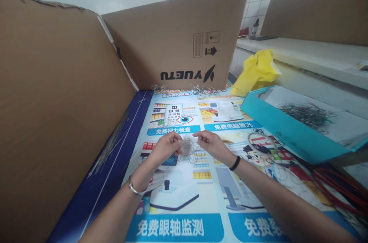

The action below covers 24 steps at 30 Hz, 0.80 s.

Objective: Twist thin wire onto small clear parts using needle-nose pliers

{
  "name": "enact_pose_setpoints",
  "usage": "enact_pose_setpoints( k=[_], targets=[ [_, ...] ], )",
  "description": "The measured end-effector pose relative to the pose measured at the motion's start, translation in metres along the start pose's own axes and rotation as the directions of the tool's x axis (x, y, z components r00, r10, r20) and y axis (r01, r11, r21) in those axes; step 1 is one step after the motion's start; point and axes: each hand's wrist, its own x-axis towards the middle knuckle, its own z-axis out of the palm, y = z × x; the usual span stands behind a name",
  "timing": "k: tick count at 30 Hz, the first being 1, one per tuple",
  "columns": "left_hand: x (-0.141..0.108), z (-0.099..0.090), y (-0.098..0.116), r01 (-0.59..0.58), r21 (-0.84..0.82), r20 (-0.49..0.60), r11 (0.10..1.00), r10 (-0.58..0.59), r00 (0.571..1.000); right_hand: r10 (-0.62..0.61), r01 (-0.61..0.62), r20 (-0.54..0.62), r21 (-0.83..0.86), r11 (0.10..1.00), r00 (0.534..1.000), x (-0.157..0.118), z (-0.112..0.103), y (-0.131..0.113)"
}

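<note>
My left hand is closed in a pinch at the left edge of a loose tangle of thin wire. A strand appears to run into its fingers. Across from it, my right hand has thumb and forefinger pinched together at the tangle's right side. Whatever it grips is too fine to make out. Both hands are just above a printed poster sheet that covers the table. To the right of my right hand lies a coil of thin wire.
Cardboard panels wall off the back and left. Straight wires lie along the left side. At right are a teal box with a heap of short wire pieces, a yellow bag and red cords. Small wire coils rest at the back.
</note>
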Motion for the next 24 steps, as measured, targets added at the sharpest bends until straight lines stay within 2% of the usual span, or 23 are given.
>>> enact_pose_setpoints(
  k=[24],
  targets=[
    [0.0007,-0.0004,-0.0028,-0.003,0.001,0.017,1.0,0.003,1.0,-0.031,0.031,-0.017,0.001,1.0,0.999,-0.0005,0.0006,0.0007]
  ],
)
